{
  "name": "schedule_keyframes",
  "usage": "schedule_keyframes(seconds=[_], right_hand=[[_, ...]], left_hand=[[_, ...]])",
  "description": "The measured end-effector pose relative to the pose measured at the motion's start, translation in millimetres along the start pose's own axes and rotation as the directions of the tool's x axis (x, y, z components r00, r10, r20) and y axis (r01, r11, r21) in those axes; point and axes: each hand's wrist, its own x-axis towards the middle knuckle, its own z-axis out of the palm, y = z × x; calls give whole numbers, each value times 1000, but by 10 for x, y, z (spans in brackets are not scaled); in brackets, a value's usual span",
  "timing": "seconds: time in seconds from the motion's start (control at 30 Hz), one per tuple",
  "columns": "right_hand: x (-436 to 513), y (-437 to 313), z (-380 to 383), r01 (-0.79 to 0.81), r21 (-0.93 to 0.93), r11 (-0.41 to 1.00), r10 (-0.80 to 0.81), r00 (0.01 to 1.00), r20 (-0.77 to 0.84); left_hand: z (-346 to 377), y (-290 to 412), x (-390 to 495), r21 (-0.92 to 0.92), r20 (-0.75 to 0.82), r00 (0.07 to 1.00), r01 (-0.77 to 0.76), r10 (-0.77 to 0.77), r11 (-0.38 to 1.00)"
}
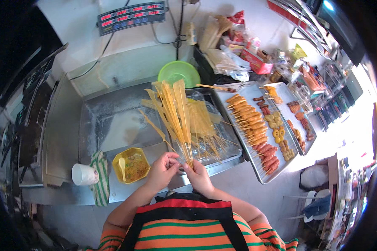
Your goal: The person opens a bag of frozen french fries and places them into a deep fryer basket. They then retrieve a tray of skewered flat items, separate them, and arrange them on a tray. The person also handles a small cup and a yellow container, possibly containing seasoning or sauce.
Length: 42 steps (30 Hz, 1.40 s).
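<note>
My right hand point(199, 178) is closed around the stick ends of a fanned bunch of skewered flat yellow sheets point(172, 116), which point away from me. My left hand point(164, 169) is just left of these sticks; its fingers are curled at the lower end of a single skewer with a narrow yellow strip point(153, 125). Whether they grip it is hard to tell. Below and right of the bunch, more skewered yellow sheets point(201, 120) lie on clear plastic in a dark metal tray point(241, 154).
Left stand a yellow bowl point(125, 179) of food with a spoon, a striped cloth point(100, 188) and stacked white cups point(81, 174). A green basin point(179, 70) stands behind. To the right, a metal tray point(265, 181) holds rows of skewered food, beside another tray point(312, 142).
</note>
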Motion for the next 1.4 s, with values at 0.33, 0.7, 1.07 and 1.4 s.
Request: schedule_keyframes(seconds=[0.33, 0.7, 1.07, 1.4], right_hand=[[0, 323, -346, 28, -24, 999, -32, 976, -216], [112, 193, -605, 52, -143, 988, -87, 963, -255], [256, 239, -724, 162, -178, 971, -207, 939, -275], [109, 92, -825, -12, -161, 987, -6, 994, -111]], left_hand=[[428, -203, 220, 349, 22, 974, -220, 227, 911], [723, -82, 432, 552, 79, 954, -283, 289, 784], [723, -101, 571, -454, 122, 957, 290, -264, 842], [513, -224, 655, 216, 448, 730, 471, -516, 855]])
